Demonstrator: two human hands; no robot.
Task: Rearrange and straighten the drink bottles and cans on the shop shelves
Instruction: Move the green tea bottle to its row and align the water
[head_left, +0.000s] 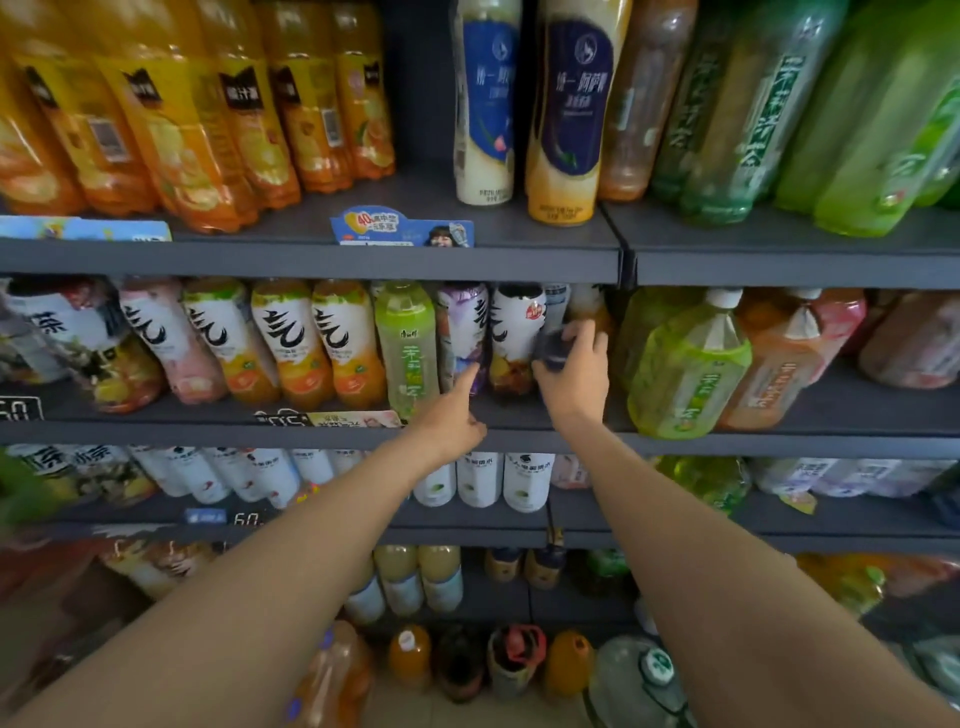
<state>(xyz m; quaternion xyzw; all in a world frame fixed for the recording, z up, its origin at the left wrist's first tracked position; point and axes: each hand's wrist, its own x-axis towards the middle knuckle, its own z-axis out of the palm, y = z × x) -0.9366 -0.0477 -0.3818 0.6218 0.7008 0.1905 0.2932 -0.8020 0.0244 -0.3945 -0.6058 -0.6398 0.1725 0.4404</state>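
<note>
On the second shelf (571, 434) stands a row of white-label bottles with black brush script. My right hand (574, 371) grips a small dark bottle or can (551, 351), blurred, between the black-capped white bottle (514, 332) and an orange-tinted bottle (589, 306). My left hand (451, 415) reaches in with the index finger stretched out, its tip touching the foot of the purple-label bottle (462, 327). A slim green tea bottle (405, 343) stands just left of that finger.
Large green tea bottles (685, 364) stand right of my right hand. Orange juice bottles (208, 104) and two blue-label milk tea bottles (566, 104) fill the top shelf. White bottles (478, 478) line the third shelf, and large jugs (639, 680) stand on the floor.
</note>
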